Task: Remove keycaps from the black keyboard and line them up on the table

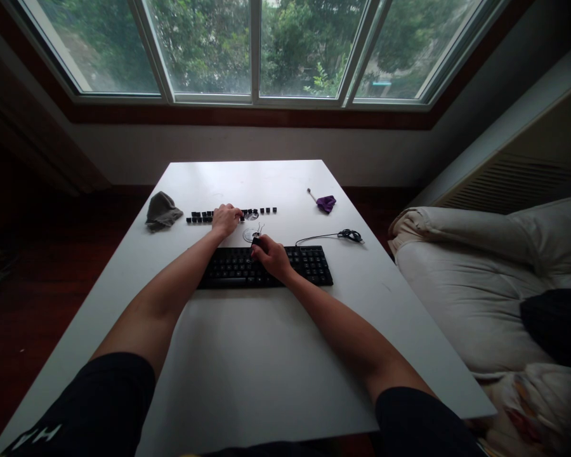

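A black keyboard lies across the middle of the white table. Behind it runs a row of loose black keycaps. My left hand rests curled on that row, fingers bent down onto the keycaps. My right hand is over the keyboard's upper middle, fingers closed round a small wire keycap puller that sticks up from them. A small round clear dish sits just behind the keyboard, between my two hands.
A grey cloth lies at the table's left. A purple-headed brush lies at the right rear, and the keyboard's coiled cable beside it. A white sofa stands close to the table's right edge. Windows run along the far wall.
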Demonstrator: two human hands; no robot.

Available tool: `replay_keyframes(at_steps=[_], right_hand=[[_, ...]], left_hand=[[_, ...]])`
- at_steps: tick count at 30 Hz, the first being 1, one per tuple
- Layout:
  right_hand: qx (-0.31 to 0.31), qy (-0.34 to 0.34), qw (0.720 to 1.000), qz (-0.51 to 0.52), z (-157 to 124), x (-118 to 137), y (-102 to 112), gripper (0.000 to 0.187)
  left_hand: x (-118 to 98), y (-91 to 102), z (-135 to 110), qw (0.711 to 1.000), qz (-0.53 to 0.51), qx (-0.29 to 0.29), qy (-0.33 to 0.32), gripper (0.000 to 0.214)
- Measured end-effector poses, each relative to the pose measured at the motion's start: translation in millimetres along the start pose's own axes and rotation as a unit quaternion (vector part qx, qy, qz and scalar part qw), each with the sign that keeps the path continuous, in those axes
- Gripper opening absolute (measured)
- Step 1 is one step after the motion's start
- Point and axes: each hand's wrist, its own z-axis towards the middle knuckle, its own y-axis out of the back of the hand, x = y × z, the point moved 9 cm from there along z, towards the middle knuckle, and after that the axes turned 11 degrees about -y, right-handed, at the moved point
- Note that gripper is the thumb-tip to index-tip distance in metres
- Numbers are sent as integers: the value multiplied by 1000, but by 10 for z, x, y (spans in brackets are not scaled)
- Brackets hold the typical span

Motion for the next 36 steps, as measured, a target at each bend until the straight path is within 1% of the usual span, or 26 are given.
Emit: replay_keyframes(at_steps=[5, 12, 17, 22, 36], right_hand=[[1, -3, 1000, -3, -5, 18, 6, 15], [3, -11, 1000, -5, -4, 26, -4, 16], [1, -9, 1000, -2, -2, 25, -6, 16], [-4, -6, 1000, -8, 5, 7, -6, 15], [-4, -11, 1000, -10, -7, 23, 7, 16]], left_hand=[[-44, 26, -9, 1000, 8, -2, 3, 23], [-110, 33, -14, 1000, -8, 8, 2, 21], [-84, 33, -4, 1000, 4, 9, 10, 20], [-78, 31, -2, 1000, 12, 5, 2, 21], [-54, 35, -15, 1000, 5, 5, 7, 21]])
